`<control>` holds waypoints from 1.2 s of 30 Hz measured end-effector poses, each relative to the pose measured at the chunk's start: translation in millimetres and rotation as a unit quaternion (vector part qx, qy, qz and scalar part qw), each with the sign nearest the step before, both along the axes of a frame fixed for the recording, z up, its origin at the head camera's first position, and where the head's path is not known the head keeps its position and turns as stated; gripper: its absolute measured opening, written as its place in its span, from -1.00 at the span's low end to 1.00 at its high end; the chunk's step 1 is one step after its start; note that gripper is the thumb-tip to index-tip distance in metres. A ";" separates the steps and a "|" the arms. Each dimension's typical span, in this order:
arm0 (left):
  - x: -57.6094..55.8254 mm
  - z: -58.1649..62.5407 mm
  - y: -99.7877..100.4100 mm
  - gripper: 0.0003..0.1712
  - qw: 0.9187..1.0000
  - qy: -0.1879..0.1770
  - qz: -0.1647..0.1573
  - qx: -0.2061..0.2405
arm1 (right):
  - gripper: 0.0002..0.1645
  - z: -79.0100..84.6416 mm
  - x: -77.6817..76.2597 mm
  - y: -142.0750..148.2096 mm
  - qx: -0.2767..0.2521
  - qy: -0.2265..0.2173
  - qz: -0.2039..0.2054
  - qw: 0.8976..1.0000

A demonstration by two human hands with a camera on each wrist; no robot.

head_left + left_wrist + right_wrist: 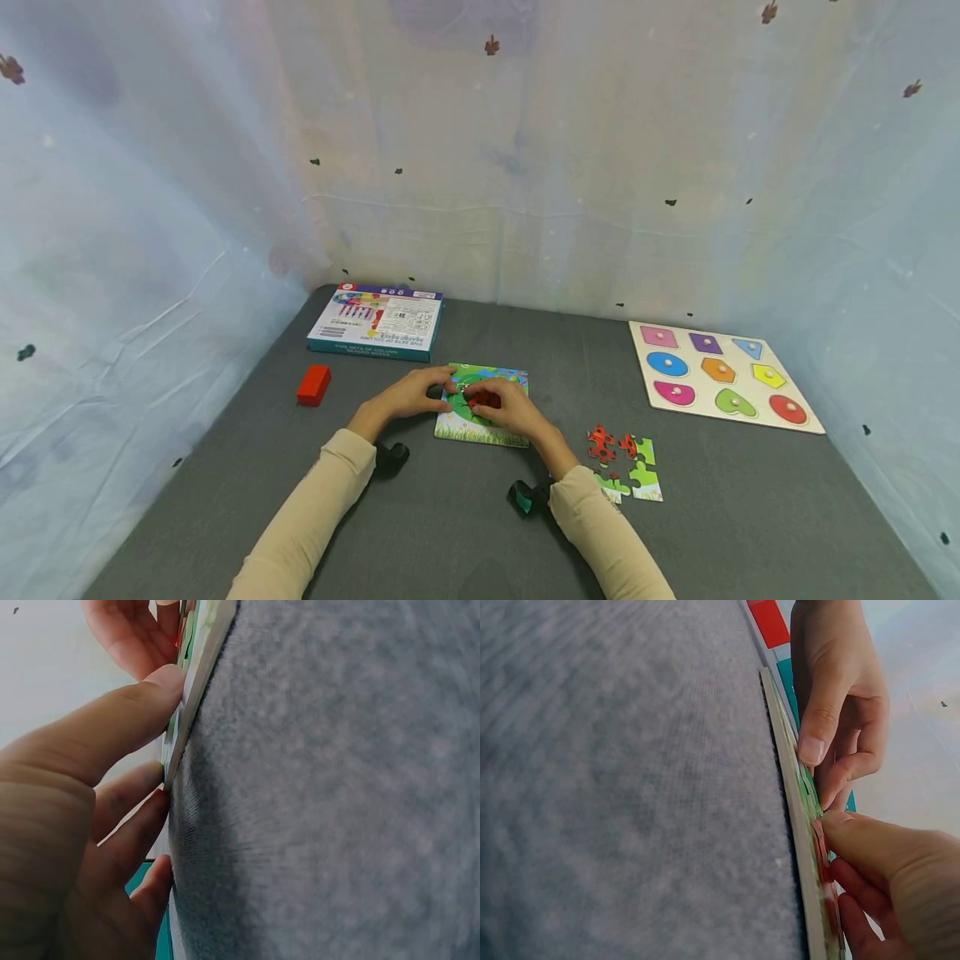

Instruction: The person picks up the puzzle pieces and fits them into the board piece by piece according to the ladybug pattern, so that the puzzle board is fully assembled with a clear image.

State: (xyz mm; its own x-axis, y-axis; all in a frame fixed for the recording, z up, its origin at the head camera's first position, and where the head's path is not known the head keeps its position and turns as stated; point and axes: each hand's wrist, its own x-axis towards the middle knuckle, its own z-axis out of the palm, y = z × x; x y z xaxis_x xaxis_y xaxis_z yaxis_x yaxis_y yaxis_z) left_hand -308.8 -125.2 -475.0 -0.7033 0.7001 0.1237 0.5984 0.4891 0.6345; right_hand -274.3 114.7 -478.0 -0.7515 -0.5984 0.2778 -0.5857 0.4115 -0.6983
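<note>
A square picture puzzle board with a green and blue scene lies flat in the middle of the table. My left hand rests at its left side, thumb and fingertips touching the board, fingers spread and fairly straight. Over the board's middle, my right hand pinches a red puzzle piece at the board's surface; the fingers partly cover it. In the right wrist view, the right thumb bears on the board's face near the red part. Loose puzzle pieces, red and green, lie right of the board near my right forearm.
A flat boxed set lies at the back left, with a red block in front of it. On the right is a wooden shape board with coloured knobbed shapes. Pale curtains surround the grey table.
</note>
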 end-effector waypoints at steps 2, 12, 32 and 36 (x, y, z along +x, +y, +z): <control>0.2 -0.2 0.3 -0.78 1.000 0.003 0.001 -0.001 | -0.61 -0.2 0.2 0.1 0.001 0.005 0.002 1.000; 0.7 1.5 2.6 -0.80 1.000 0.021 0.005 -0.008 | -0.61 -1.0 0.4 0.4 0.003 0.029 0.004 1.000; 3.5 1.0 3.7 -0.35 0.993 0.097 -0.023 -0.055 | -0.53 -1.1 4.5 0.6 -0.006 0.006 0.012 1.000; 4.3 2.0 3.2 -0.36 0.994 0.088 -0.022 -0.066 | -0.52 2.0 4.9 1.0 0.016 0.006 0.006 1.000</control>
